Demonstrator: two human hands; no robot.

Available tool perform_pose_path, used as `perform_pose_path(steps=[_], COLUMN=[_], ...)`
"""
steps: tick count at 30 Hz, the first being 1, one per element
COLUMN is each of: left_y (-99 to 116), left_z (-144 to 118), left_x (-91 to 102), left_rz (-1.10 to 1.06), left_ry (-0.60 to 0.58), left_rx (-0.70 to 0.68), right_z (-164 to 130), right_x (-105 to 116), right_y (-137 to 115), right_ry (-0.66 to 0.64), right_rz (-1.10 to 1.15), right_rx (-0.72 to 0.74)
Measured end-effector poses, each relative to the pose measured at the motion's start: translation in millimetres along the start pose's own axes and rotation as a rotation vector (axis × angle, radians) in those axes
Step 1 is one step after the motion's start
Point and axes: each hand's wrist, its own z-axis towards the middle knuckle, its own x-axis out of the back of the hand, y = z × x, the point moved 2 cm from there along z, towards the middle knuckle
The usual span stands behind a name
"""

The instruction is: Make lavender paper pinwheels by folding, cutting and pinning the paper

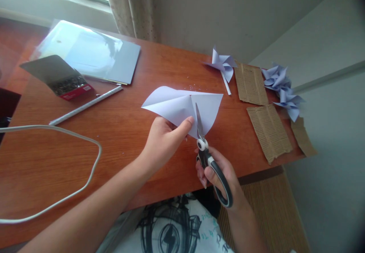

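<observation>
A sheet of white paper, creased and slit, is held above the table by my left hand. The thumb lies on top and the fingers are mostly hidden beneath. My right hand grips a pair of scissors by its black and white handles. The metal blades point away from me and overlap the paper near its lower right corner. One blade shows above the sheet; whether the other is below it I cannot tell.
A paper pinwheel on a stick, more pinwheels and corrugated cardboard pieces lie at right. At left are a rolled paper stick, an opened box of small metal pieces, a plastic-covered folder and a white cable.
</observation>
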Motion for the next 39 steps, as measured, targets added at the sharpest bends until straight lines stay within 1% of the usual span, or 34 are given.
perform_pose_path(steps=[4,10,18,32,39], left_y=[1.1,0.9,3.0,3.1,4.2], left_z=[-1.0,-3.4,-3.2,-3.8,-4.0], left_x=[-0.6,-3.0,-4.5,-5.1,-5.7], left_rz=[0.017,-0.021,-0.018,-0.024,-0.027], left_ry=[-0.017,-0.057,-0.029,-0.021,-0.019], left_rx=[-0.013,-0.003,0.03,0.036,0.038], right_z=[0.3,3.3,3.2,1.9,2.3], right_x=[-2.1,-5.6,-4.2,-7.0,-8.0], right_y=[-2.4,-5.8,-4.5,-6.0,-6.3], right_ry=[0.029,0.045,0.052,0.104,0.103], right_rz=[0.014,0.009,-0.002,-0.011,-0.021], right_rx=[-0.011,0.012,0.007,-0.013,-0.005])
